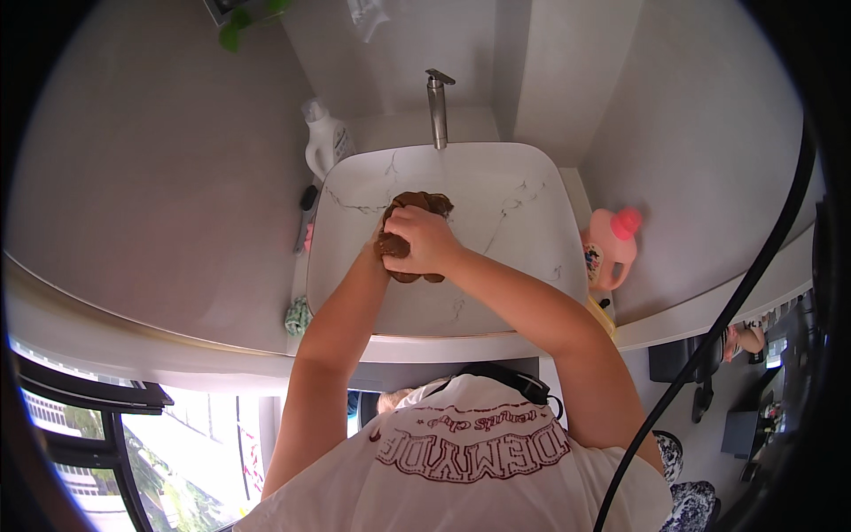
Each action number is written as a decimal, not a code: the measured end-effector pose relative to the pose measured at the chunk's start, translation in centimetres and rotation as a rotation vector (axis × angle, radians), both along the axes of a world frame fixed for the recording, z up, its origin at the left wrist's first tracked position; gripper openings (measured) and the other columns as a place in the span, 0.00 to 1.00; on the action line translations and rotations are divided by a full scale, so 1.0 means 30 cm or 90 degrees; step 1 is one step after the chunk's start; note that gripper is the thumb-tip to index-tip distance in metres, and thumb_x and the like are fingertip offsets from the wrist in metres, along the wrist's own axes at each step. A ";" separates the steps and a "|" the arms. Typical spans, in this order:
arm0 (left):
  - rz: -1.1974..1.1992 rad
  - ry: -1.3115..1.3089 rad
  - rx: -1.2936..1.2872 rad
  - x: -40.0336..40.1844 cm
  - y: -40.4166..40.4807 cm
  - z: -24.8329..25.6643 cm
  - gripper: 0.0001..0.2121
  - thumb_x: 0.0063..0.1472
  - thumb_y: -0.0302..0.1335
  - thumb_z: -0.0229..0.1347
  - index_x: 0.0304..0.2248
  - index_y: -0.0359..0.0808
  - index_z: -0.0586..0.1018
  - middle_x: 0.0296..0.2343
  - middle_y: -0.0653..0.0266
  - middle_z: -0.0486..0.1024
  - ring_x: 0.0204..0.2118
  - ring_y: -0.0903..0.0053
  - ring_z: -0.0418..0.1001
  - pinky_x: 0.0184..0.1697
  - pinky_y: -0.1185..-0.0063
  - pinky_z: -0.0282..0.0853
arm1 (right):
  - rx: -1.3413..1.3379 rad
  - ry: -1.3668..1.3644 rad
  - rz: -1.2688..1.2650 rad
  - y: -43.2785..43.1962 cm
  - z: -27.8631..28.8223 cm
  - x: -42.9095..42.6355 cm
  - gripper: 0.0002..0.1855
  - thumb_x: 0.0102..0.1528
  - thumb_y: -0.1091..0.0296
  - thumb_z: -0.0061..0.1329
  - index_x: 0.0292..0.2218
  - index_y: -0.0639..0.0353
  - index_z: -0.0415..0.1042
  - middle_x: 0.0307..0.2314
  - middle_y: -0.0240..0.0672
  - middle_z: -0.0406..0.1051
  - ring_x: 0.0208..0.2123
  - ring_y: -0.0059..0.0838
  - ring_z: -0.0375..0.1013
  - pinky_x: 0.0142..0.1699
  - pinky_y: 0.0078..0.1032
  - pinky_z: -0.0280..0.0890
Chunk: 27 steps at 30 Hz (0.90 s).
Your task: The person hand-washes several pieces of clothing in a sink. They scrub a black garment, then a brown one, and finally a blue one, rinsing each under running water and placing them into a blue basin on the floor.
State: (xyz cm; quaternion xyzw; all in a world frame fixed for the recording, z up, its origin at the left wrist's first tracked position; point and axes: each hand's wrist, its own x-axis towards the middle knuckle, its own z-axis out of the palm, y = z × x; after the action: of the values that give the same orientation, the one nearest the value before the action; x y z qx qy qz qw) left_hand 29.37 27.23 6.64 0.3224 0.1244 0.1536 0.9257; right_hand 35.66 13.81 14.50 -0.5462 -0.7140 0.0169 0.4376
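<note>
A bunched brown cloth (419, 200), dark and wet-looking, is held over the left half of a white marble-patterned washbasin (518, 246). My right hand (429, 236) is closed over its near side, fingers curled around a fold. From the left, my left hand (377, 241) meets the same bundle; most of it is hidden behind the cloth and the right hand. Beyond the hands, a brushed-metal faucet (437, 110) stands at the basin's back edge, and what looks like a thin stream of water falls beneath its spout.
Left of the basin stand a white jug-shaped bottle (324, 139), a dark-handled brush (306, 216) and a crumpled green cloth (298, 316). A pink bottle (610, 246) and a yellow object (600, 316) sit at the right. Walls flank the basin. A black cable (725, 319) crosses the right side.
</note>
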 end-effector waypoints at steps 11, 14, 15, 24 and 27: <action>0.143 0.299 0.085 0.019 -0.093 0.083 0.22 0.65 0.39 0.37 0.52 0.35 0.62 0.49 0.52 0.65 0.49 0.63 0.66 0.46 0.68 0.69 | -0.091 0.070 -0.127 0.074 -0.151 0.295 0.19 0.43 0.52 0.49 0.35 0.54 0.73 0.31 0.40 0.73 0.32 0.47 0.70 0.39 0.37 0.66; 0.179 0.420 0.202 0.019 -0.097 0.072 0.25 0.63 0.44 0.40 0.52 0.33 0.63 0.49 0.55 0.65 0.49 0.63 0.66 0.47 0.67 0.68 | -0.280 0.023 -0.128 0.044 -0.161 0.421 0.22 0.46 0.56 0.47 0.41 0.57 0.71 0.42 0.46 0.68 0.46 0.47 0.65 0.48 0.35 0.62; 0.175 0.467 0.258 0.019 -0.111 0.094 0.25 0.62 0.45 0.42 0.52 0.34 0.64 0.48 0.55 0.66 0.49 0.62 0.66 0.48 0.65 0.67 | -0.343 -0.007 -0.134 0.036 -0.170 0.458 0.24 0.46 0.55 0.47 0.44 0.57 0.70 0.47 0.46 0.66 0.51 0.47 0.62 0.51 0.35 0.60; 0.028 0.667 1.019 0.092 -0.174 0.067 0.29 0.60 0.53 0.38 0.58 0.52 0.58 0.62 0.61 0.40 0.64 0.58 0.36 0.57 0.44 0.38 | -0.562 -0.184 -0.289 -0.063 -0.250 0.369 0.41 0.53 0.39 0.37 0.63 0.41 0.40 0.63 0.40 0.31 0.64 0.47 0.28 0.60 0.61 0.35; -0.112 0.719 1.212 0.139 -0.191 0.059 0.27 0.63 0.51 0.34 0.58 0.52 0.58 0.61 0.64 0.44 0.63 0.59 0.39 0.58 0.45 0.39 | -0.603 -0.396 -0.235 -0.057 -0.288 0.301 0.41 0.56 0.40 0.35 0.63 0.52 0.39 0.62 0.44 0.34 0.64 0.47 0.29 0.62 0.56 0.30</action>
State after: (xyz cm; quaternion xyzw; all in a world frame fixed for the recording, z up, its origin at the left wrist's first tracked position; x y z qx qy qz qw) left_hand 33.54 21.52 8.42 0.9330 0.3364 -0.0490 0.1183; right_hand 44.68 12.09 5.87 -0.7766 -0.6164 0.0966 -0.0877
